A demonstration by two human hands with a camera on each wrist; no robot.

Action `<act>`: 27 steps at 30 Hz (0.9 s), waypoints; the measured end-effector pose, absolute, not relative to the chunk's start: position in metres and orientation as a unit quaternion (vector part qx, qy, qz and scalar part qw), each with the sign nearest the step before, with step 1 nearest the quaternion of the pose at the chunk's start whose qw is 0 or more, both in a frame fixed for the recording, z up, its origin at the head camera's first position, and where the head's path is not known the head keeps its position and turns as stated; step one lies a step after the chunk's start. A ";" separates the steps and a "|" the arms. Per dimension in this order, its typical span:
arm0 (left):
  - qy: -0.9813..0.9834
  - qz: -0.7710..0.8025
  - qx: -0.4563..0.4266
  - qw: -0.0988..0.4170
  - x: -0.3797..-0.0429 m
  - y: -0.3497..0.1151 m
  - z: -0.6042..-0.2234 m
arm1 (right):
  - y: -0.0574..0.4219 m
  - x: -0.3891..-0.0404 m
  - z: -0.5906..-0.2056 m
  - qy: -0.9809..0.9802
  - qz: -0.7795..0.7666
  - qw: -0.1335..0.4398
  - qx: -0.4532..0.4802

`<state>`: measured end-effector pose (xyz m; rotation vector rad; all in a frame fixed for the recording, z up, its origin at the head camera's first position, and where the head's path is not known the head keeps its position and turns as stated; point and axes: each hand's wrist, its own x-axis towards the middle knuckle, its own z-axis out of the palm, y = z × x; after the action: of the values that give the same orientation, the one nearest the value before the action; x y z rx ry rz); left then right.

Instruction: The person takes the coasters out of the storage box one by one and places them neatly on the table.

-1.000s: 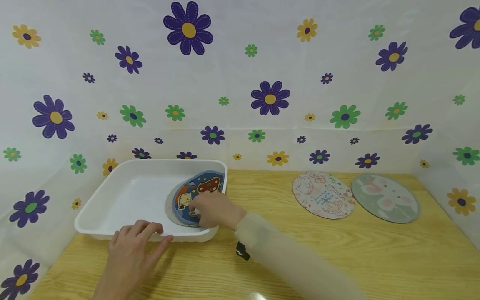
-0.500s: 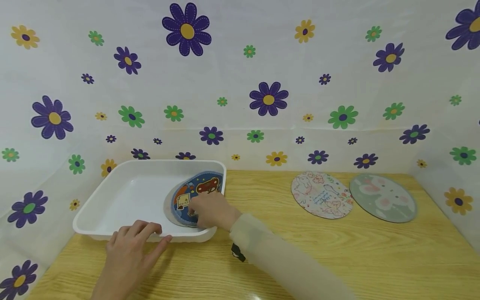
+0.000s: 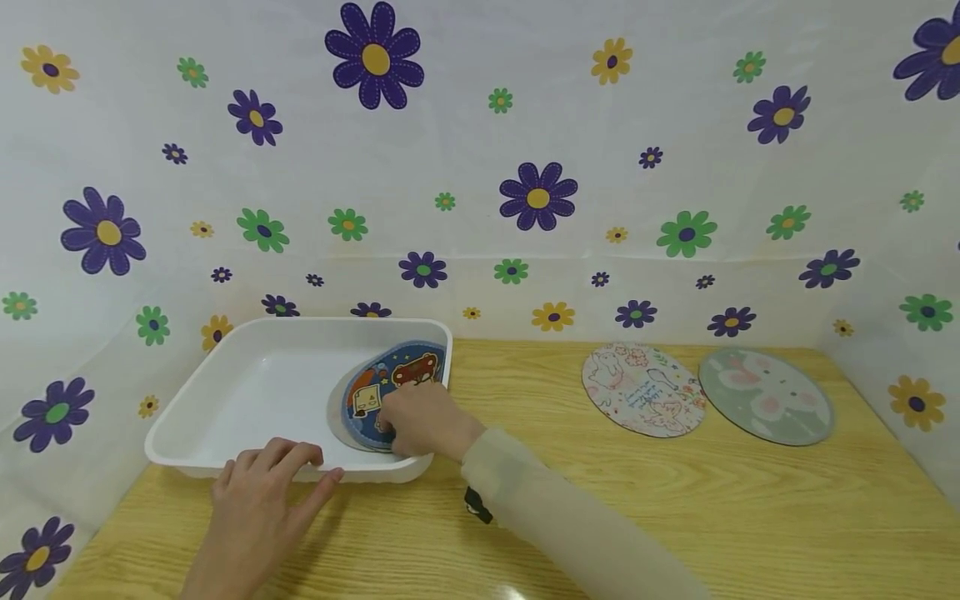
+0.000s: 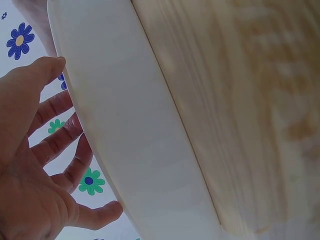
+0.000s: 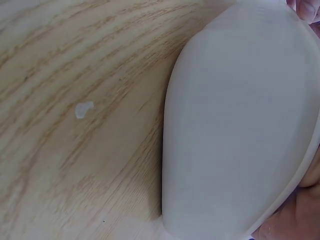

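A blue round mouse pad [image 3: 362,425] with cartoon figures lies tilted against the right end of a white tray [image 3: 255,400]. A pale round edge [image 3: 337,417] shows beneath it. My right hand [image 3: 427,421] reaches in over the tray's right side, its bent fingers gripping the blue pad; the fingertips are partly hidden. At the front rim, my left hand [image 3: 258,500] holds the tray with fingers hooked over the edge and the thumb outside. The left wrist view shows this hand [image 4: 35,165] along the rim. The tray wall hides most of the right hand [image 5: 290,217] in its wrist view.
Two more round pads lie flat on the wooden table [image 3: 562,467] to the right: a white pad with pink drawings [image 3: 648,392] and a grey-green rabbit pad [image 3: 765,396]. A flower-printed sheet [image 3: 465,150] stands behind and at both sides.
Both hands, the tray and the pads keep almost the same places. The head view has shifted very slightly; the right forearm has moved a little to the left.
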<state>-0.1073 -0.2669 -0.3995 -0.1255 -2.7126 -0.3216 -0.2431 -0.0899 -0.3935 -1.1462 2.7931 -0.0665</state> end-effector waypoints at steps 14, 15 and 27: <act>-0.976 -0.121 -0.034 0.180 -0.106 -0.266 -0.399 | -0.084 -0.243 -0.395 0.913 -0.057 0.030 -0.404; -0.976 -0.121 -0.034 0.179 -0.106 -0.266 -0.399 | -0.083 -0.243 -0.395 0.912 -0.064 0.027 -0.405; -0.976 -0.121 -0.035 0.178 -0.106 -0.269 -0.398 | -0.082 -0.231 -0.394 0.897 -0.043 -0.110 -0.425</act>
<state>-0.1057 -0.2688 -0.3980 -0.0985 -2.7613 -0.3414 -0.2312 -0.0819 -0.3937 -1.4378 3.0354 -0.1443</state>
